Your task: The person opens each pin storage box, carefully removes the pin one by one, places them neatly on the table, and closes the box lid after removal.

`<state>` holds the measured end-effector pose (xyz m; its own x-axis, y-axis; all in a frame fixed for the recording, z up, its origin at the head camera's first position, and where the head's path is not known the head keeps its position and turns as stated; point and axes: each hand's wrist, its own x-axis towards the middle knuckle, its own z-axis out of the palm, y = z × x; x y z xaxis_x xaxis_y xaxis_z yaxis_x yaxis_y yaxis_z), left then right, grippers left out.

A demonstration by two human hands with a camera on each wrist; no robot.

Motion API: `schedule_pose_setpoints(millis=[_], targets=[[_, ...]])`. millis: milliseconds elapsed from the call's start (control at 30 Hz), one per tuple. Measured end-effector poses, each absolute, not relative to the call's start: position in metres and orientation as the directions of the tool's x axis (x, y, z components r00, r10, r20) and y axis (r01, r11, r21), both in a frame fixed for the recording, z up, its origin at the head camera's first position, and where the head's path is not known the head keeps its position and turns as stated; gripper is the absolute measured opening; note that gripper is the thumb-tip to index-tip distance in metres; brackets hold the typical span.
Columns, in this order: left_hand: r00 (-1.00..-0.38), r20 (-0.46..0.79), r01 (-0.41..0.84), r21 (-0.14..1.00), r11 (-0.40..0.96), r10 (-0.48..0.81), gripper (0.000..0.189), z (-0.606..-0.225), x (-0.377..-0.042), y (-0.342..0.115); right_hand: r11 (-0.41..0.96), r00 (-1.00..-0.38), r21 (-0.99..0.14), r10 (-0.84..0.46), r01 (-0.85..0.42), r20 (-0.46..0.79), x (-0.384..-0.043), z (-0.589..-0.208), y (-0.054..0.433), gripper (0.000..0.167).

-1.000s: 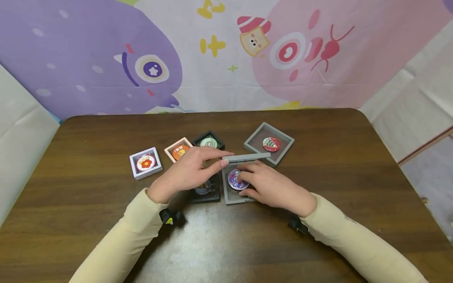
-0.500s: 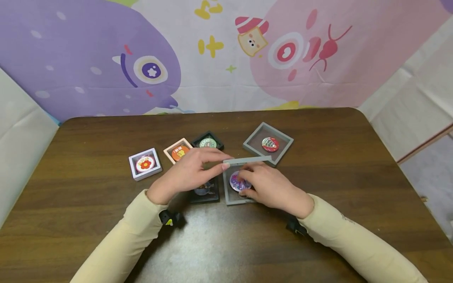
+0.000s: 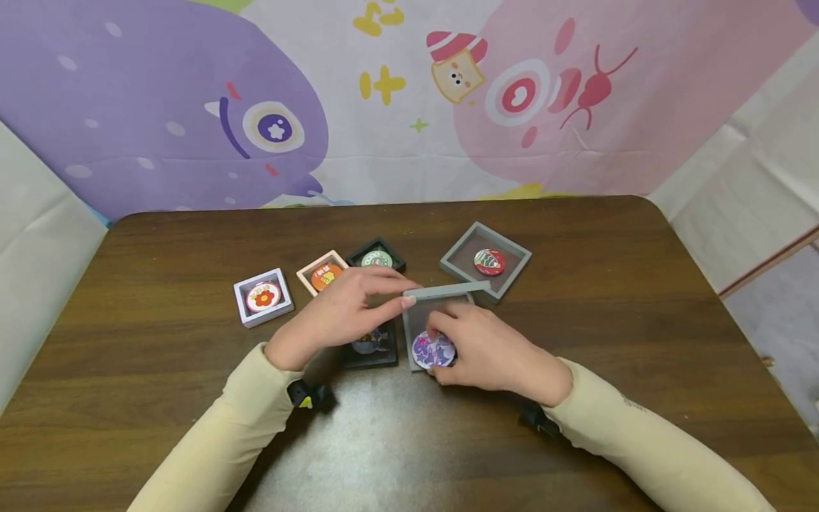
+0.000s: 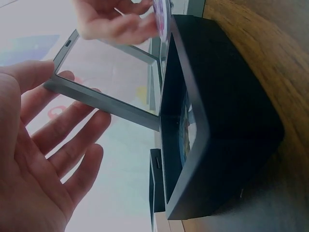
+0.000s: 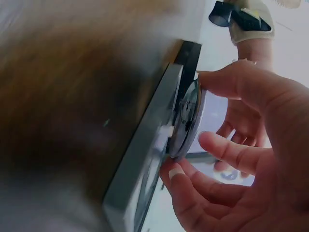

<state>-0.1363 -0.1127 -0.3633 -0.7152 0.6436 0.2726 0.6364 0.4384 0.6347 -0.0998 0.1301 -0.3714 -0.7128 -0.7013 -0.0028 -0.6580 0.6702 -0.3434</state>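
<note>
My right hand [image 3: 495,348] pinches a purple, shiny round pin badge [image 3: 430,350] by its edges. The badge is raised over the front of a grey square display case [image 3: 407,334]. In the right wrist view the badge's metal back [image 5: 186,121] shows, tilted above the case. My left hand [image 3: 335,306] holds the raised lid [image 3: 446,290] of that case, thumb on one side and fingers on the other; the left wrist view shows the lid's clear pane and grey frame [image 4: 104,102]. Part of the case is hidden under my right hand.
Beside the grey case is a black case [image 3: 374,359] holding a dark badge, partly under my left hand. Farther back stand a white case [image 3: 281,307], a peach case [image 3: 307,279], another black case [image 3: 398,263] and a grey case [image 3: 461,245], each with a badge.
My right hand has lifted the purple badge out of the grey case's middle and moved it toward the front edge. My left hand keeps the lid raised.
</note>
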Motion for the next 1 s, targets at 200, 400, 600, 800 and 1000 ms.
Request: schedule_pose_setpoints(millis=[200,400,600,800,1000], targets=[[-0.702,0.304,0.678,0.563,0.472,0.645,0.024,-0.362,-0.135,-0.111,0.567,-0.606,-0.338,-0.796,-0.751,0.012,-0.082,-0.367,0.124,0.039],[-0.661,0.288,0.712,0.531,0.460,0.693,0.018,-0.360,-0.130,-0.109,0.424,-0.453,-0.365,-0.892,-0.829,-0.009,-0.062,-0.368,0.115,0.039],[-0.615,0.237,0.735,0.518,0.438,0.752,0.014,-0.360,-0.128,-0.104,0.314,-0.328,-0.294,-0.945,-0.903,-0.003,-0.046,-0.369,0.111,0.040],[-0.561,0.177,0.766,0.481,0.427,0.808,0.016,-0.365,-0.128,-0.098,0.259,-0.265,-0.210,-0.964,-0.943,0.001,-0.038,-0.372,0.111,0.040],[-0.532,0.160,0.818,0.352,0.455,0.832,0.020,-0.369,-0.125,-0.093,0.241,-0.243,-0.150,-0.970,-0.959,-0.003,-0.037,-0.374,0.111,0.046]])
